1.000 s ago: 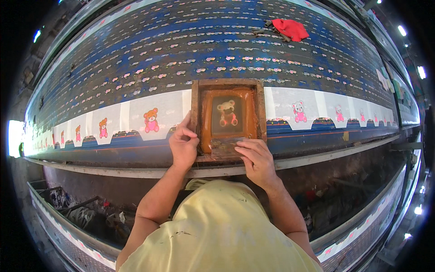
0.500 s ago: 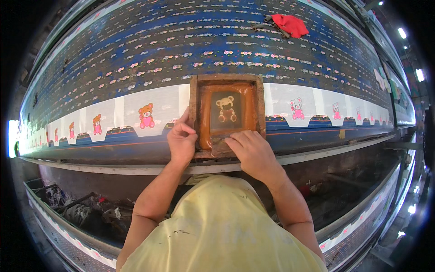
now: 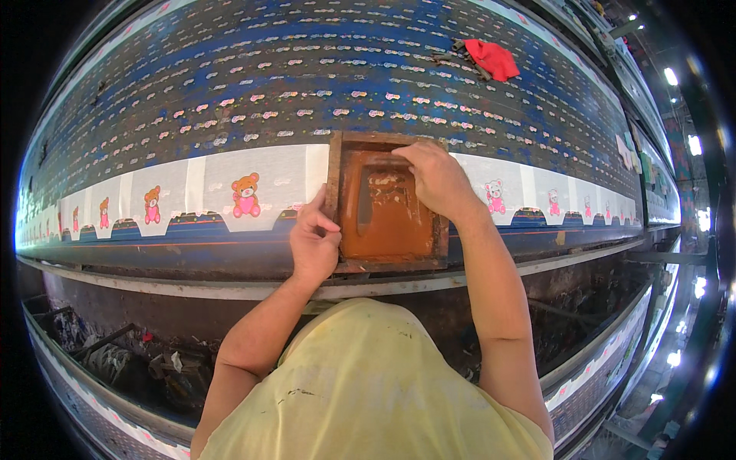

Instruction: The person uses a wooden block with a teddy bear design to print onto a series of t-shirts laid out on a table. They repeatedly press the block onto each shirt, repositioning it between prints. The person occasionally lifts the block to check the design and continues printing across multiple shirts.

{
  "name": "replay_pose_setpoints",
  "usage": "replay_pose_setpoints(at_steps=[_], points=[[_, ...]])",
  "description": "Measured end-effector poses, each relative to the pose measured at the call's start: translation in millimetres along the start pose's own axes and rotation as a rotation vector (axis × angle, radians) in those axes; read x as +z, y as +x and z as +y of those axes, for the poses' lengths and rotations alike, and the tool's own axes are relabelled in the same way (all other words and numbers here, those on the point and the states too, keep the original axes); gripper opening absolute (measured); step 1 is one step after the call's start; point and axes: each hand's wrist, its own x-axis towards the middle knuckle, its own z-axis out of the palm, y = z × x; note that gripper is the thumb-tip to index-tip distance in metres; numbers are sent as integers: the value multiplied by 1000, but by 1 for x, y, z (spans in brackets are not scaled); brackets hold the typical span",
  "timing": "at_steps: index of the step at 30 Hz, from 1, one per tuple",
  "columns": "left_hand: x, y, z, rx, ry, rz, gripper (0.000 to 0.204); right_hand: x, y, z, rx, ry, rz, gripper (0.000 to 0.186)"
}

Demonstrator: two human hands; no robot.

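Note:
My left hand (image 3: 314,238) grips the left side of a wooden screen frame (image 3: 440,249), its fingers bent at the edge. My right hand (image 3: 437,180) is closed on a dark squeegee (image 3: 372,157) near the frame's far end, partly covering it. Brown-orange ink (image 3: 387,234) coats most of the screen inside and largely hides its bear design. Either side of the frame lie white fabric pieces (image 3: 280,180), printed with orange-and-pink bears (image 3: 246,198) on the left and paler white-and-pink bears (image 3: 495,198) on the right.
The long dark blue printing table (image 3: 291,69), speckled with small prints, curves across the view. A red cloth (image 3: 494,60) lies at the back right. A pale rail (image 3: 215,287) runs along the near edge above a dark littered trough. More tables and lights are at right.
My right hand has moved away from me, from the frame's near end to its far end, with the squeegee. Ink now covers the bear design. My left hand stays on the frame.

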Motion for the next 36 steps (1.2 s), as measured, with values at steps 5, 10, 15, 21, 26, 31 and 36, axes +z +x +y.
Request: replay_pose_setpoints(at_steps=[5,10,15,21,26,31,36], points=[[0,0,5,43,26,-8,26,12,-13,-2,-15,-10,-29,56],[0,1,5,93,95,-7,26,25,-57,-29,-17,-87,-53,61],[0,1,5,95,54,-12,26,31,-97,-62,-35,-83,-54,60],[-2,1,4,108,59,-22,25,31,-126,-84,0,-29,-66,62],[-3,3,10,90,10,-32,24,35,-137,-71,-20,106,92,42],[14,-1,32,164,-10,-13,21,32,-163,-49,-19,170,269,41],[76,-9,42,177,-28,-24,18,12,-203,-3,12,247,370,44]])
